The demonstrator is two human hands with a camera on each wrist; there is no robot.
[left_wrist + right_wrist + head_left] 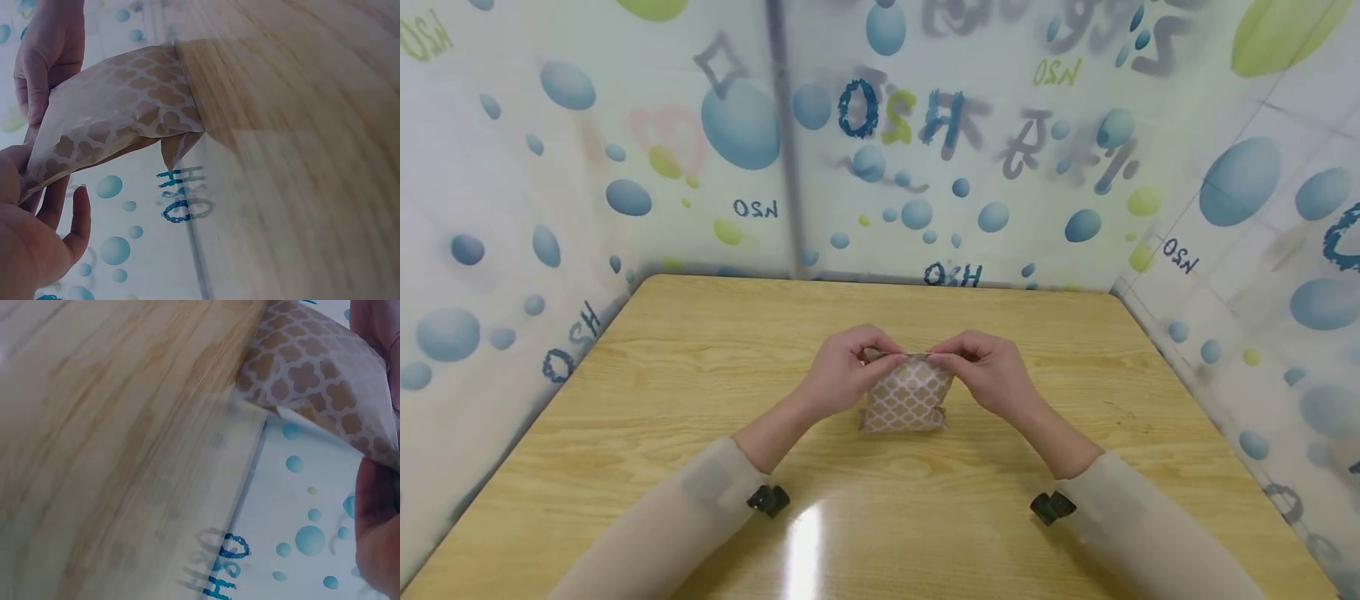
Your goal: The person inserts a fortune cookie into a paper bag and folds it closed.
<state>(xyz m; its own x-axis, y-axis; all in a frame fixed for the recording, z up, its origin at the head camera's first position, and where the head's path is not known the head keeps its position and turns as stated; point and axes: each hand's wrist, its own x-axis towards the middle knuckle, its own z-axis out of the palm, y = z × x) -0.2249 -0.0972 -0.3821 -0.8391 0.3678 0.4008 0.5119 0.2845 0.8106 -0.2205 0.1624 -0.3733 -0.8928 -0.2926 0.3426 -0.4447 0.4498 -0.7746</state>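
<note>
A small brown paper bag (908,396) with a white lattice pattern stands upright on the table, its top edge pinched at both ends. My left hand (850,367) grips the top left corner between thumb and fingers. At the top right corner, my right hand (988,371) pinches the edge the same way. In the left wrist view the bag (125,94) looks puffed out, with a folded flap hanging at its base corner. The right wrist view shows the bag's patterned side (306,369) and a crease near its bottom. Whatever is inside is hidden.
The wooden table (700,358) runs back to a wall (880,225) printed with blue and green bubbles and lettering. Side walls (1262,333) flank it left and right. Small black clips (768,500) sit at the cuffs of both sleeves.
</note>
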